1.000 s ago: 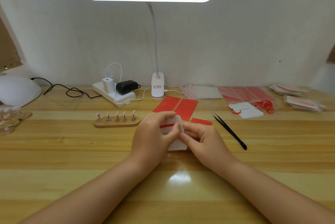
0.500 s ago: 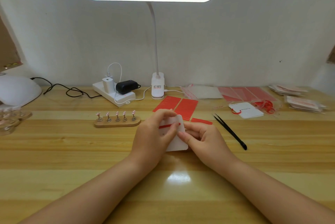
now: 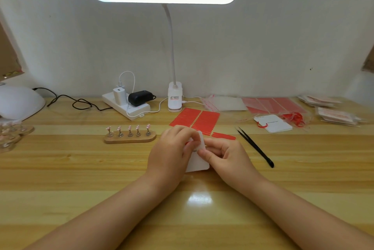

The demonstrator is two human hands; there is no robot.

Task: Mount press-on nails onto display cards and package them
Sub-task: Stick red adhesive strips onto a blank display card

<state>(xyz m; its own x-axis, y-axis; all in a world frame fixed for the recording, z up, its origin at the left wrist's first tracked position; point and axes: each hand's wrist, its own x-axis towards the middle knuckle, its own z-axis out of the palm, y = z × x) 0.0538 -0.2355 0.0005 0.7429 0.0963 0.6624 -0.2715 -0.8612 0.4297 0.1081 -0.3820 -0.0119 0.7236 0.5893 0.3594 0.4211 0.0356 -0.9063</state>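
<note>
A small white rounded-corner display card [image 3: 197, 163] is held upright-tilted over the light wooden counter [image 3: 81, 168], centre of view. It is gripped by the left hand [image 3: 172, 152], fingers curled over its top edge and thumb on its face; a bit of red adhesive strip [image 3: 187, 143] shows on the card between those fingers. The card's right edge is pinched by the right hand [image 3: 226, 154], thumb and forefinger closed on it. Both hands are together, touching at the card.

Behind the hands, two red sheets of adhesive strips [image 3: 195, 120] lie flat on the counter, with one loose red strip [image 3: 224, 135] just to their right. Black tweezers [image 3: 256, 146] lie diagonally to the right of the hands, untouched. To the left, an oval wooden nail stand with five pink press-on nails on metal pegs [image 3: 130, 134] is set. Further right, a second white card with a red loop [image 3: 272, 123] is seen, near clear plastic bags [image 3: 222, 103], more red sheets in plastic [image 3: 273, 105] and stacks of packaged sets [image 3: 336, 115].

At the back, a white clip-base desk lamp [image 3: 175, 97] is lit, beside a white power strip with chargers [image 3: 126, 104]. A white domed nail lamp [image 3: 18, 102] sits at far left.
</note>
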